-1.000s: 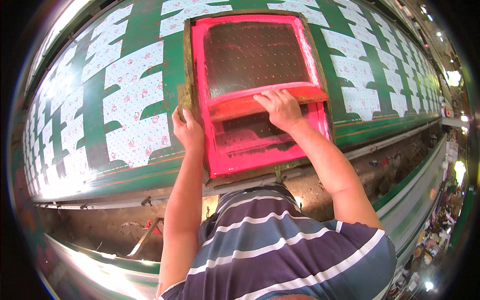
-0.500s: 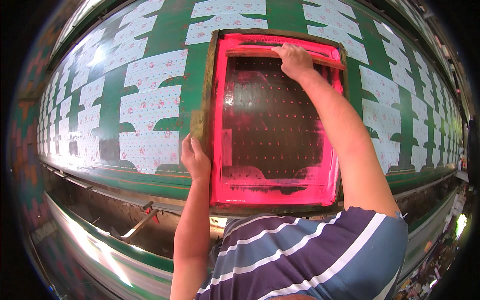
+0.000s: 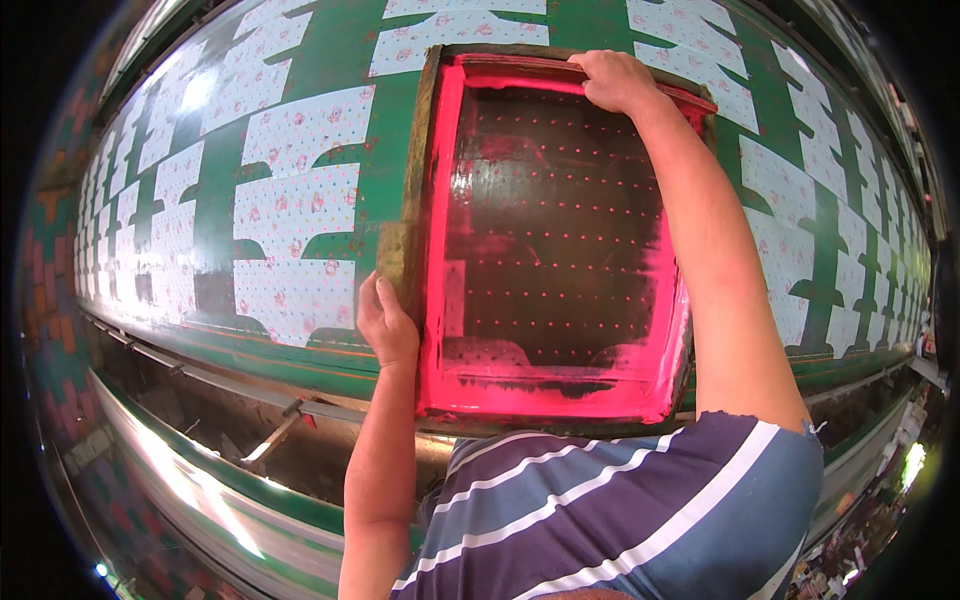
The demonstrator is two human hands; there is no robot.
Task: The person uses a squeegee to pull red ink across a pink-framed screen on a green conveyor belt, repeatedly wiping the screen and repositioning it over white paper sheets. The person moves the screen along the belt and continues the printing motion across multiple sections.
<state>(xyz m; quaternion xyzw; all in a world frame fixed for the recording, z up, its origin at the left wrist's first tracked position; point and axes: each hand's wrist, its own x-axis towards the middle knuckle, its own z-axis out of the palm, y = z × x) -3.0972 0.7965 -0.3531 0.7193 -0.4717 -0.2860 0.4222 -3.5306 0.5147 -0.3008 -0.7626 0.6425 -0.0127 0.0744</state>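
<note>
A wooden-framed printing screen (image 3: 560,250), its mesh dark with rows of small dots and its borders smeared with bright pink ink, is in front of me over the green table. My left hand (image 3: 387,322) is closed at the near end of a wooden block (image 3: 396,250) along the frame's left side. At the far rim, my right hand (image 3: 618,82) is closed over a long pink-stained squeegee (image 3: 520,66) lying along that edge. Whether its fingers also hold the frame's rim is hidden.
White cut fabric pieces (image 3: 300,215) with small coloured prints lie in rows on the long green table (image 3: 210,240), left, right and beyond the screen. A metal rail (image 3: 340,412) runs along the table's near edge, with a gap below it. Clutter (image 3: 860,535) shows at lower right.
My right hand has moved farther away and a little right, bringing the squeegee against the far rim. The screen's far edge sits higher in view. My left hand has barely moved.
</note>
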